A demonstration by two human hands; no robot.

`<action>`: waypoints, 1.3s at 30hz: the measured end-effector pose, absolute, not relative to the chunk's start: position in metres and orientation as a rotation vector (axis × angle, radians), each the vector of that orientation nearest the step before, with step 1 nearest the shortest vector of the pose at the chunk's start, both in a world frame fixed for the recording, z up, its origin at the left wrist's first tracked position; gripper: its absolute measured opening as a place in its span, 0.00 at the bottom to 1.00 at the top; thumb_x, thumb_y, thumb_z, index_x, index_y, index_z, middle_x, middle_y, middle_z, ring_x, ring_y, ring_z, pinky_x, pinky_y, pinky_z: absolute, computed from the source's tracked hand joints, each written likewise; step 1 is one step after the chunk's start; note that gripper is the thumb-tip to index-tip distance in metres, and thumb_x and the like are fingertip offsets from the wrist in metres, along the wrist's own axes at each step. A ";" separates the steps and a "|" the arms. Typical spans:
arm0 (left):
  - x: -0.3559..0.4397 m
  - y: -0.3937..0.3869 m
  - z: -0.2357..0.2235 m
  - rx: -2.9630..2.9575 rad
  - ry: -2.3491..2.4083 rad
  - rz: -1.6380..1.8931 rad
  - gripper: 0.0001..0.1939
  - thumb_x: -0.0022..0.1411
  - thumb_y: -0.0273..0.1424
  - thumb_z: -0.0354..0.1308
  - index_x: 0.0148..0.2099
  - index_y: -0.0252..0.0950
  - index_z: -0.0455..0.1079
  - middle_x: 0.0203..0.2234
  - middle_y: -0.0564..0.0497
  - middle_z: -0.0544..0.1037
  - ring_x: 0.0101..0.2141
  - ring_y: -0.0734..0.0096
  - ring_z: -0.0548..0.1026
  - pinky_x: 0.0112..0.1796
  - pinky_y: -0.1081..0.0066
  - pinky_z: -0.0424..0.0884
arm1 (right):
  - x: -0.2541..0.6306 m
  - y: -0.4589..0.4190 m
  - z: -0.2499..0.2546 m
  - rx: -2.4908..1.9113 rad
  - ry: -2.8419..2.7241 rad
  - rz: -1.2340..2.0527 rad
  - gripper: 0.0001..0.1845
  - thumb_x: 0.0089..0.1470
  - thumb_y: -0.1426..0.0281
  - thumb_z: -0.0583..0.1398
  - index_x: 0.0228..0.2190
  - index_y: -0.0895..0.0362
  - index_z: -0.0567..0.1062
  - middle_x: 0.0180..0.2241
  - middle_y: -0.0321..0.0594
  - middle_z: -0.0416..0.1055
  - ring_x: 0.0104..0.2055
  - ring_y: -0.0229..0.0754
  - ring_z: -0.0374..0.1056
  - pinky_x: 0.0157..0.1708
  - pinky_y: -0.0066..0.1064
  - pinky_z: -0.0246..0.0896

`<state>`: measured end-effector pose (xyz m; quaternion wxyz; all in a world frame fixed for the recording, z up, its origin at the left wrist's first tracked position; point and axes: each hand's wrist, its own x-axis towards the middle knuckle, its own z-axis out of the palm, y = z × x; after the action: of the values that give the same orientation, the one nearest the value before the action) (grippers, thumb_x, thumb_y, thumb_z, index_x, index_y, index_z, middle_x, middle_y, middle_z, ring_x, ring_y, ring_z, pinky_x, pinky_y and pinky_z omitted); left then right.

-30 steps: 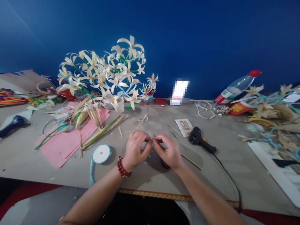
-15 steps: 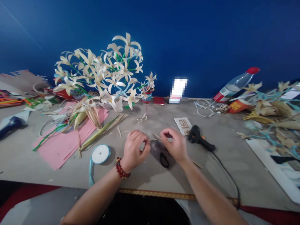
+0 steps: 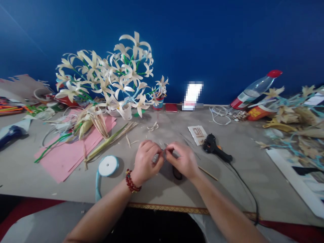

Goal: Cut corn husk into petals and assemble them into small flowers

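Observation:
Over the middle of the table, my left hand (image 3: 147, 158) and my right hand (image 3: 182, 158) nearly meet at the fingertips. Each has thumb and forefinger pinched together; what is between them is too small to make out. A red bead bracelet (image 3: 131, 181) circles my left wrist. Below my right hand lies a pair of scissors (image 3: 177, 173), of which only a black handle loop shows. A thin wooden stick (image 3: 208, 173) rests beside my right wrist. Left of my left hand sits a white spool of light-blue ribbon (image 3: 108, 166).
Pale handmade flowers (image 3: 124, 81) stand in cups at the back left. Pink paper sheets (image 3: 59, 165) lie under husks and green stems. To the right are a black glue gun (image 3: 215, 150) with a trailing cord, a bottle (image 3: 250, 92) and a white board (image 3: 291, 182).
My right hand has moved left and slightly down, closing the gap to my left hand. The light strip seen at its fingertips no longer shows clearly. My left hand has barely moved.

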<state>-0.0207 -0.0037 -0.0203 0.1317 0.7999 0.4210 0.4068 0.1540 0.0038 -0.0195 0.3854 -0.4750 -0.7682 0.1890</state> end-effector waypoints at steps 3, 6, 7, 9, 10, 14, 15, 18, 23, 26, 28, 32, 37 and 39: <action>-0.022 -0.004 -0.020 2.302 1.231 1.211 0.06 0.57 0.22 0.53 0.31 0.39 0.62 0.26 0.52 0.73 0.32 0.66 0.71 0.46 0.60 0.66 | 0.164 0.008 -0.019 -1.250 -1.861 0.446 0.05 0.55 0.72 0.58 0.27 0.53 0.71 0.26 0.35 0.72 0.30 0.41 0.69 0.33 0.30 0.62; -0.022 -0.004 -0.020 2.287 1.252 1.224 0.06 0.57 0.23 0.52 0.31 0.39 0.62 0.26 0.52 0.73 0.32 0.65 0.71 0.46 0.59 0.66 | 0.166 0.008 -0.014 -1.200 -1.833 0.468 0.05 0.56 0.72 0.56 0.31 0.54 0.72 0.29 0.37 0.74 0.32 0.42 0.70 0.36 0.32 0.64; -0.022 -0.004 -0.021 2.290 1.254 1.217 0.06 0.58 0.23 0.52 0.31 0.39 0.62 0.26 0.52 0.73 0.32 0.65 0.71 0.46 0.59 0.66 | 0.165 0.007 -0.012 -1.168 -1.863 0.489 0.05 0.56 0.72 0.56 0.33 0.54 0.73 0.30 0.38 0.75 0.34 0.42 0.70 0.37 0.32 0.64; -0.021 -0.004 -0.021 2.297 1.250 1.203 0.06 0.58 0.24 0.52 0.31 0.40 0.62 0.26 0.51 0.72 0.32 0.64 0.71 0.45 0.59 0.67 | 0.159 0.003 -0.011 -1.120 -1.943 0.521 0.05 0.55 0.71 0.57 0.36 0.53 0.72 0.32 0.39 0.75 0.36 0.44 0.71 0.38 0.33 0.65; -0.020 -0.004 -0.021 2.301 1.245 1.201 0.06 0.58 0.24 0.52 0.31 0.40 0.62 0.25 0.51 0.72 0.32 0.64 0.71 0.45 0.60 0.67 | 0.155 0.001 -0.011 -1.114 -1.972 0.523 0.05 0.55 0.71 0.58 0.35 0.53 0.72 0.32 0.39 0.75 0.36 0.44 0.71 0.38 0.34 0.65; -0.019 -0.004 -0.021 2.307 1.234 1.201 0.06 0.58 0.24 0.53 0.31 0.39 0.62 0.26 0.51 0.72 0.32 0.65 0.71 0.44 0.60 0.67 | 0.147 -0.001 -0.015 -1.143 -2.006 0.524 0.03 0.56 0.71 0.58 0.30 0.52 0.70 0.29 0.37 0.73 0.33 0.42 0.69 0.34 0.32 0.63; -0.019 -0.004 -0.021 2.311 1.232 1.192 0.06 0.58 0.24 0.53 0.31 0.39 0.62 0.26 0.51 0.72 0.32 0.65 0.71 0.44 0.60 0.67 | 0.148 0.000 -0.017 -1.151 -2.011 0.526 0.03 0.56 0.71 0.58 0.30 0.52 0.70 0.28 0.36 0.73 0.32 0.42 0.69 0.34 0.32 0.63; -0.020 -0.004 -0.021 2.307 1.228 1.182 0.06 0.58 0.23 0.52 0.30 0.39 0.62 0.26 0.52 0.72 0.32 0.65 0.70 0.44 0.60 0.66 | 0.157 0.005 -0.019 -1.206 -1.987 0.503 0.05 0.56 0.71 0.58 0.28 0.53 0.70 0.27 0.35 0.72 0.31 0.41 0.68 0.33 0.31 0.61; -0.022 -0.004 -0.021 2.252 1.259 1.225 0.06 0.57 0.23 0.52 0.30 0.39 0.62 0.26 0.51 0.72 0.32 0.65 0.70 0.44 0.61 0.66 | 0.168 0.010 -0.015 -1.217 -1.849 0.515 0.04 0.56 0.72 0.57 0.31 0.54 0.72 0.29 0.37 0.73 0.32 0.41 0.69 0.36 0.31 0.63; -0.022 -0.004 -0.021 2.251 1.265 1.209 0.06 0.58 0.24 0.52 0.31 0.39 0.62 0.27 0.51 0.72 0.32 0.65 0.70 0.43 0.61 0.66 | 0.160 0.005 -0.012 -1.144 -1.933 0.609 0.05 0.56 0.71 0.57 0.36 0.54 0.72 0.32 0.38 0.75 0.35 0.42 0.71 0.37 0.31 0.64; -0.021 -0.004 -0.021 2.253 1.266 1.216 0.06 0.59 0.24 0.53 0.31 0.39 0.62 0.26 0.51 0.72 0.32 0.65 0.70 0.42 0.61 0.66 | 0.153 0.001 -0.013 -1.155 -1.970 0.611 0.03 0.54 0.71 0.59 0.34 0.54 0.72 0.30 0.37 0.74 0.33 0.42 0.70 0.35 0.30 0.63; -0.019 -0.004 -0.021 2.263 1.262 1.228 0.06 0.59 0.25 0.53 0.30 0.39 0.61 0.26 0.51 0.72 0.32 0.66 0.70 0.43 0.61 0.66 | 0.145 -0.002 -0.018 -1.190 -1.947 0.573 0.04 0.55 0.70 0.58 0.28 0.53 0.70 0.26 0.35 0.72 0.31 0.41 0.68 0.33 0.29 0.61; -0.020 -0.005 -0.022 2.267 1.253 1.258 0.06 0.59 0.24 0.52 0.30 0.38 0.62 0.26 0.52 0.71 0.32 0.66 0.69 0.45 0.61 0.66 | 0.156 0.005 -0.022 -1.274 -1.916 0.582 0.04 0.54 0.72 0.58 0.28 0.54 0.71 0.26 0.34 0.72 0.30 0.40 0.68 0.33 0.28 0.60; -0.021 -0.004 -0.022 2.241 1.281 1.293 0.06 0.59 0.23 0.52 0.30 0.38 0.61 0.26 0.52 0.71 0.32 0.67 0.69 0.45 0.61 0.66 | 0.163 0.008 -0.021 -1.344 -1.864 0.536 0.04 0.54 0.72 0.58 0.27 0.54 0.70 0.25 0.35 0.71 0.30 0.40 0.68 0.33 0.29 0.60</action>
<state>-0.0213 -0.0044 -0.0215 0.1270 0.7700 0.4400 0.4443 0.1634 0.0084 -0.0212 0.3812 -0.5268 -0.7302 0.2098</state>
